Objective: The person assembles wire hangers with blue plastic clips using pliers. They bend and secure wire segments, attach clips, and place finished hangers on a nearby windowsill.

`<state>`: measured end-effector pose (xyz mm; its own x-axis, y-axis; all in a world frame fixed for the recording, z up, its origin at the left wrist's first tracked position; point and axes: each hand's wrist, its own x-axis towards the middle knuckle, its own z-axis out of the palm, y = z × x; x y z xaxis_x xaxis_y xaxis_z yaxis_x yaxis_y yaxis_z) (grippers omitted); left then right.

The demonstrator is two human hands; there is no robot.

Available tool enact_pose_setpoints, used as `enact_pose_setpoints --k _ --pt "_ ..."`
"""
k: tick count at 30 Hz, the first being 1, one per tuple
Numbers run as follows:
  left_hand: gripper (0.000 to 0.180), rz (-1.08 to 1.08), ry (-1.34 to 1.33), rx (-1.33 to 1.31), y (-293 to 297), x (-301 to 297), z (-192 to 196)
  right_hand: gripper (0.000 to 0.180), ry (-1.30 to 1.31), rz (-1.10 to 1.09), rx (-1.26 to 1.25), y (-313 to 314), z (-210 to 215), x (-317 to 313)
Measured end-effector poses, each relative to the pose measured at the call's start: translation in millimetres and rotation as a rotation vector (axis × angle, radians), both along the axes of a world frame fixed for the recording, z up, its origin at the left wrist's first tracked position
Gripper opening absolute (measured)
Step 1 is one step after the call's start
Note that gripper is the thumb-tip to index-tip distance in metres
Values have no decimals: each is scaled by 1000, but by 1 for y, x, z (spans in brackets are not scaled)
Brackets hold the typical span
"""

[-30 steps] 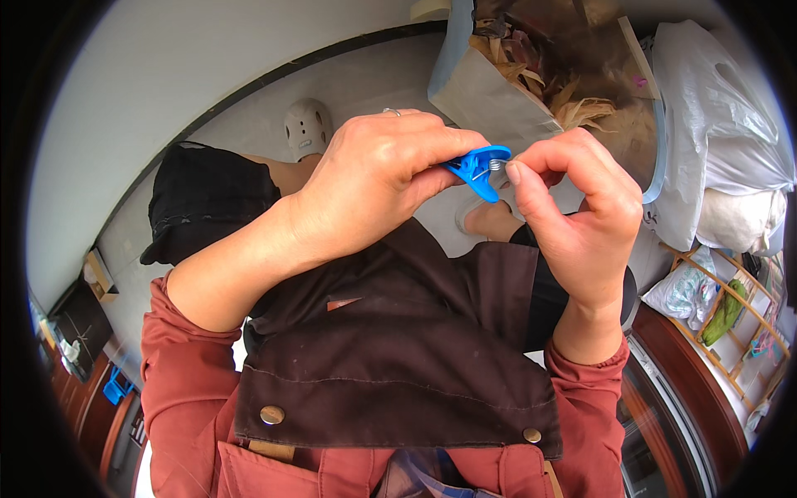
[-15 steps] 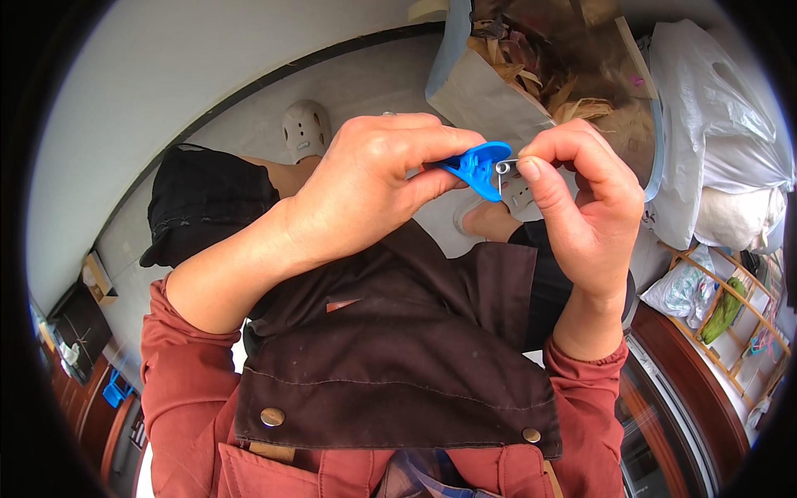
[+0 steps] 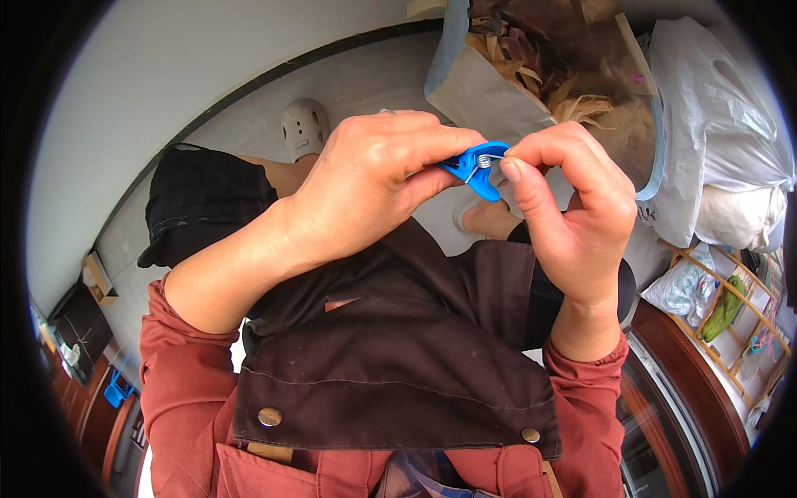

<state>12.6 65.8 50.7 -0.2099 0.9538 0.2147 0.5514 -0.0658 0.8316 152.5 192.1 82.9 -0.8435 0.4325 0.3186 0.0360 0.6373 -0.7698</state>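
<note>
Between the thumb and fingers of my left hand [image 3: 378, 170] is a blue plastic clip [image 3: 484, 184], its flared end pointing right. A coiled metal spring [image 3: 483, 163] sits in the gap between the clip's two flared halves, one straight leg lying across the lower half. My right hand [image 3: 573, 195] pinches the spring's other leg between thumb and forefinger, just right of the clip. The clip's far end is hidden inside my left hand.
Beyond my hands stands an open bag [image 3: 498, 104] of dry husks. A white plastic bag [image 3: 706, 124] is to its right, above a wooden rack [image 3: 739, 365] with a green vegetable [image 3: 722, 309]. A dark brown apron [image 3: 398, 349] covers my lap.
My right hand has moved slightly left, bringing the spring from the clip's outer edge in between its two halves. My left hand keeps its hold on the clip.
</note>
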Motion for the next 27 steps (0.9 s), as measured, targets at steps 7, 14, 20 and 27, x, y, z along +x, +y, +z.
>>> enact_pose_setpoints --k 7,14,20,27 --pt "31 -7 -41 -23 1 -1 3 9 -14 -60 -313 6 6 9" --pt "25 -86 -276 130 2 -6 8 12 331 253 -1602 21 -7 13" --pt "18 -48 -817 -13 -2 -4 10 13 213 169 -1630 13 -16 9" --pt "20 72 -885 -227 0 2 12 10 205 86 -1305 6 -3 8"
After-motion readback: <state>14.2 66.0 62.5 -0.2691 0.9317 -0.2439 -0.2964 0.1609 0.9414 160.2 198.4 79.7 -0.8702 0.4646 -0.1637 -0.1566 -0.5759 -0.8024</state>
